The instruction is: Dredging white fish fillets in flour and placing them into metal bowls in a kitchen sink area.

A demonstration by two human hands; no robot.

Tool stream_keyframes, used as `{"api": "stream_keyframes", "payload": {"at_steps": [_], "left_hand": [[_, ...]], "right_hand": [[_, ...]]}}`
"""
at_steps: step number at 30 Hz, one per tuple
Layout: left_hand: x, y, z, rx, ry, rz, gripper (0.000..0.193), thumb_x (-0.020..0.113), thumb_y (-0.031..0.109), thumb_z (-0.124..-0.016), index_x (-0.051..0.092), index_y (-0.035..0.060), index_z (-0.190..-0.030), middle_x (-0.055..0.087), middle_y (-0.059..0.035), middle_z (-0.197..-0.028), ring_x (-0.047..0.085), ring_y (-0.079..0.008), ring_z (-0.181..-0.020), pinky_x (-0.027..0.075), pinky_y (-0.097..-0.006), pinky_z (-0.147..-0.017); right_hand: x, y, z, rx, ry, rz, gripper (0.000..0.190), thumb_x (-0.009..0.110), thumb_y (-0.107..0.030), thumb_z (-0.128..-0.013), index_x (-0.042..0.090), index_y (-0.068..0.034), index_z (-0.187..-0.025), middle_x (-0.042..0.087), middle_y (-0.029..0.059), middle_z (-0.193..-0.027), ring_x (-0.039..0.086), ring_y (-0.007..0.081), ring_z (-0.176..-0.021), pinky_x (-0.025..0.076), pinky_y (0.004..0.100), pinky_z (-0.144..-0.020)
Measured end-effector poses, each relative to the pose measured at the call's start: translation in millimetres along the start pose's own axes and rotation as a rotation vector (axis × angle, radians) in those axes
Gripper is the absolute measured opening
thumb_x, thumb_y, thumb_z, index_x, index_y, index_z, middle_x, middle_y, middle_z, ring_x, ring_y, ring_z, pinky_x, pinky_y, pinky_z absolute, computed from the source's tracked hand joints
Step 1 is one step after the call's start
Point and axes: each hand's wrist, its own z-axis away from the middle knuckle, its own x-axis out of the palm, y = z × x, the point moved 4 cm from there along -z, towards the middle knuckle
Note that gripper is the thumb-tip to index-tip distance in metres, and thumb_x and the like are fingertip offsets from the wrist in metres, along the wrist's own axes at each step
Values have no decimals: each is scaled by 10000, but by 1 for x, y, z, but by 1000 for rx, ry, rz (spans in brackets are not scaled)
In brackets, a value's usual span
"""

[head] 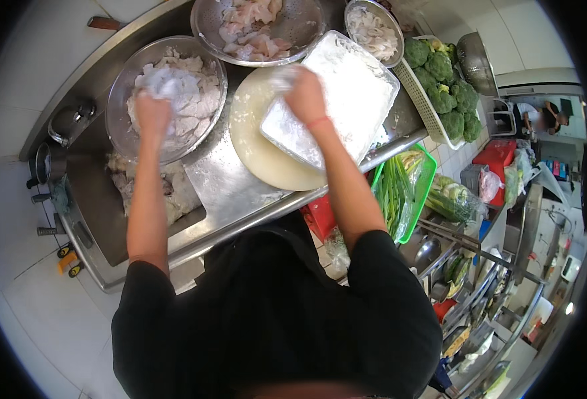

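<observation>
My left hand (153, 115) is over the steel bowl (113, 117) at the left, its fingers blurred among pale, white-coated pieces that look like fish or meat (193, 117). My right hand (307, 97) hangs over the near left part of a rectangular tray (293, 155) filled with white powder (348, 95). A whitish blur covers its fingertips; whether that is powder or a held piece I cannot tell. Under the tray lies a thick round cutting board (253, 144) dusted white. Beyond it, a perforated steel colander (203, 30) contains raw pinkish-white pieces (256, 35).
A smaller steel bowl (400, 37) holds pale strips. Broccoli (443, 97) fills a white basket (418, 95) at the right; green stalks (396, 192) lie in a green basket (426, 189). The sink basin (91, 214) holds pale pieces. A faucet (64, 124) stands left. People (540, 117) are far right.
</observation>
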Motion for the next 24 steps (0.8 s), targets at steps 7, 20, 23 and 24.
{"api": "stream_keyframes", "payload": {"at_steps": [7,20,23,24], "left_hand": [[143,111,31,-47,-738,9,231,627,84,-706,631,-42,-901,623,-224,-1007,608,-315,-926,502,-388,-752],[174,146,89,84,-790,-252,250,550,7,-737,610,-5,-980,581,-211,-1070,572,-373,-977,466,-408,-855],[171,149,89,-241,-938,-49,367,635,106,-728,599,3,-1079,564,-220,-1132,556,-349,-1048,454,-376,-896],[176,156,92,-237,-944,-33,367,635,106,-728,599,3,-1079,564,-220,-1132,556,-349,-1048,454,-376,-896]], "right_hand": [[-11,28,24,276,-544,527,235,532,-124,-745,649,-13,-917,636,220,-988,626,348,-919,505,420,-811],[-11,73,-10,-91,-417,440,327,537,-76,-728,591,-40,-1048,628,211,-998,580,352,-998,468,404,-878],[-52,74,-17,123,-392,306,321,576,-112,-729,574,3,-1030,617,246,-988,588,387,-963,466,420,-861],[-71,85,-10,134,-333,256,316,577,-110,-731,569,19,-1020,613,258,-988,578,400,-969,463,425,-861]]}}
